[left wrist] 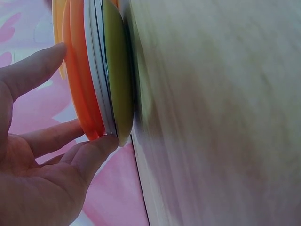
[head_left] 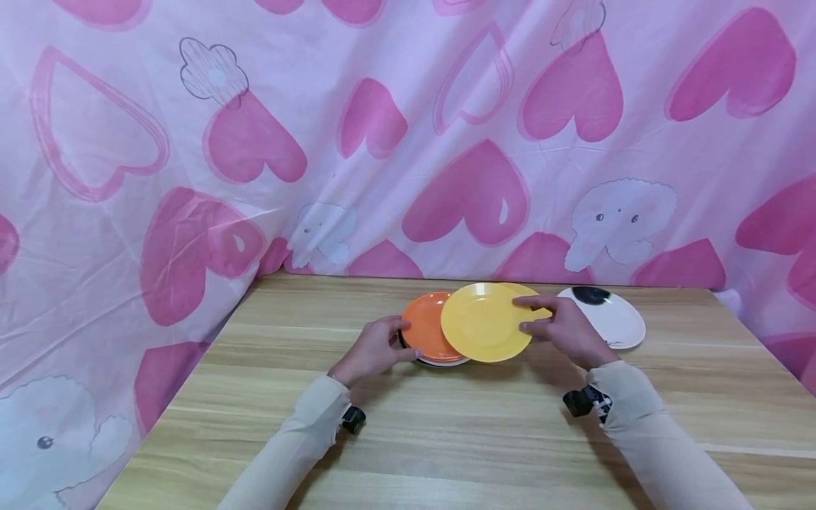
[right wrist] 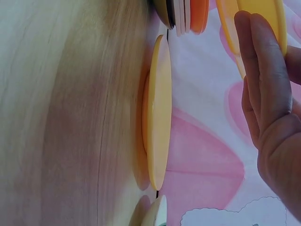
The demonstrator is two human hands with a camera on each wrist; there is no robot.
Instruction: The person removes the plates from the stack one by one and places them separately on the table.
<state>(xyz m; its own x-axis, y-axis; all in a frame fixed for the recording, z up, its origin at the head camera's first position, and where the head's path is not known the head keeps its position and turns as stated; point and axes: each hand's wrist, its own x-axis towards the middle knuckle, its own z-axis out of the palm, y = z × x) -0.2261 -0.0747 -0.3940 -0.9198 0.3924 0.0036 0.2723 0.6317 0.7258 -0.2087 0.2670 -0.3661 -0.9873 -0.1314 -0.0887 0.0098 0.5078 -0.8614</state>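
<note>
In the head view my left hand [head_left: 372,348] holds the left rim of a stack of plates, its thumb and fingers on the edge. An orange plate [head_left: 423,326] tops the stack. Below it the left wrist view shows white plates [left wrist: 96,70] and an olive-yellow piece [left wrist: 120,80] at the bottom. My right hand [head_left: 561,326] pinches the right edge of a yellow plate [head_left: 481,326]. That plate is raised, overlapping the orange plate in the head view. A second yellow plate [right wrist: 160,117] lies on the table, mostly hidden behind the held one in the head view.
To the right, a white plate [head_left: 615,322] with a black patch lies on the wooden table [head_left: 433,439]. A pink curtain [head_left: 446,163] printed with hearts hangs behind the table and along its sides.
</note>
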